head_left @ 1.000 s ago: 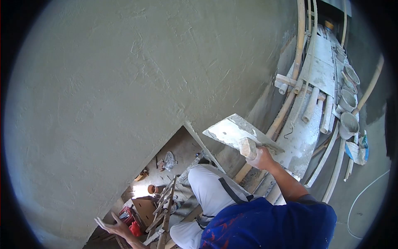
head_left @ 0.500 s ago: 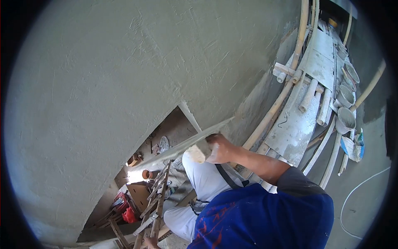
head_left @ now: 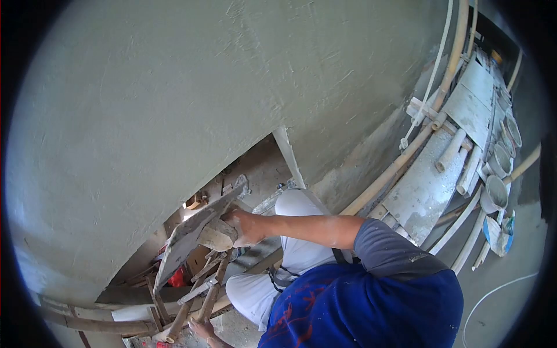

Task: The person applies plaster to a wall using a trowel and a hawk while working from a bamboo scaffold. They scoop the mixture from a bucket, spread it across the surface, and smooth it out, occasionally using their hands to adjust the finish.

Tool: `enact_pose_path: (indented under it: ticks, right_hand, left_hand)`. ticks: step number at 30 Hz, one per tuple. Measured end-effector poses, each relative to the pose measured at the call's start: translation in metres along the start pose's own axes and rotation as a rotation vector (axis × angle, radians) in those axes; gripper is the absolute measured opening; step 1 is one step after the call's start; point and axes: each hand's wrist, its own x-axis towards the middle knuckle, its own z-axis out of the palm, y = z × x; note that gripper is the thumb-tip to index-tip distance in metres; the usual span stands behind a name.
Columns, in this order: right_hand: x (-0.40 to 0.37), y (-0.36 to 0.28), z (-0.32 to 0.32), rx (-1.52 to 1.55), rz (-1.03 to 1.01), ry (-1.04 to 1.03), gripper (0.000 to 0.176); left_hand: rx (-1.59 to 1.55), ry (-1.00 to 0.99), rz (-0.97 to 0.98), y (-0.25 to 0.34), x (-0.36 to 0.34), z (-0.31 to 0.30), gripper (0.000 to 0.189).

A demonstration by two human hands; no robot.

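My right hand grips the wooden handle of a plaster trowel. Its flat grey blade is tilted against the lower edge of the freshly plastered grey wall, beside the opening under it. My arm reaches left across my white trousers and blue shirt. Only part of my left hand shows at the bottom edge, by the rail of a wooden ladder. Its grip is not clear.
Bamboo scaffold poles and plaster-caked planks run along the wall at right. A row of buckets stands beside them. A white cable lies on the floor. Below, through the opening, are a carton and red items.
My right hand swung the trowel from the right, over the planks, down and left to the wall's lower edge. The left hand dropped from open view to the bottom edge.
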Motion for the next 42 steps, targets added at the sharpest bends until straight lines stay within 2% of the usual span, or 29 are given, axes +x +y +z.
enact_pose_path:
  ticks: [2, 4, 6, 7, 9, 10, 11, 13, 15, 16, 19, 22, 25, 27, 36, 42]
  right_hand:
    - [0.000, 0.001, 0.007, -0.095, 0.175, -0.047, 0.054]
    - [0.003, 0.010, 0.016, -0.097, 0.219, -0.087, 0.048]
    - [0.012, 0.057, 0.034, 0.002, 0.133, -0.119, 0.042]
    - [0.013, 0.072, 0.038, -0.080, 0.108, -0.102, 0.041]
    - [0.015, 0.089, 0.044, -0.237, 0.054, -0.072, 0.039]
    - [0.016, 0.096, 0.048, -0.130, 0.058, -0.011, 0.044]
    - [0.016, 0.090, 0.047, -0.254, 0.106, -0.003, 0.045]
    - [0.016, 0.071, 0.038, -0.506, 0.195, 0.010, 0.047]
    - [0.017, 0.093, 0.039, -0.384, 0.216, -0.022, 0.048]
    - [0.014, 0.107, 0.040, -0.328, 0.231, -0.037, 0.049]
    - [-0.014, 0.137, 0.051, -0.435, 0.353, -0.025, 0.051]
    - [-0.045, 0.141, 0.064, -0.412, 0.350, -0.003, 0.048]
    - [-0.054, 0.111, 0.077, -0.379, 0.408, 0.054, 0.044]
    - [-0.063, 0.115, 0.085, -0.347, 0.418, 0.045, 0.044]
    - [-0.076, 0.104, 0.088, -0.481, 0.401, 0.000, 0.040]
    - [-0.086, 0.101, 0.087, -0.565, 0.333, 0.102, 0.034]
  left_hand:
    - [0.028, -0.060, -0.052, -0.001, 0.011, 0.000, 0.077]
    - [0.030, -0.118, -0.060, -0.011, 0.022, 0.010, 0.078]
    - [0.023, -0.157, -0.089, -0.001, 0.022, 0.000, 0.076]
    - [0.018, -0.180, -0.105, 0.007, 0.020, -0.005, 0.076]
    - [-0.059, -0.160, -0.051, 0.004, 0.014, -0.009, 0.074]
    - [-0.047, -0.071, 0.032, -0.008, 0.017, 0.006, 0.071]
    - [-0.077, -0.081, 0.020, 0.006, 0.007, -0.012, 0.069]
    - [-0.038, 0.001, 0.040, -0.010, 0.016, 0.009, 0.069]
    - [-0.042, -0.011, 0.043, -0.019, 0.027, 0.017, 0.069]
    - [-0.026, 0.092, 0.057, -0.023, 0.032, 0.025, 0.066]
    - [-0.107, 0.071, -0.035, -0.022, 0.048, 0.018, 0.062]
    - [-0.021, -0.065, -0.057, -0.017, 0.058, 0.007, 0.059]
    - [0.100, -0.090, -0.016, -0.012, 0.061, 0.017, 0.057]
    - [0.129, -0.143, -0.026, -0.013, 0.060, 0.017, 0.055]
    - [0.033, -0.180, -0.105, -0.006, 0.056, 0.001, 0.058]
    - [0.056, -0.115, 0.032, -0.023, 0.062, 0.029, 0.056]
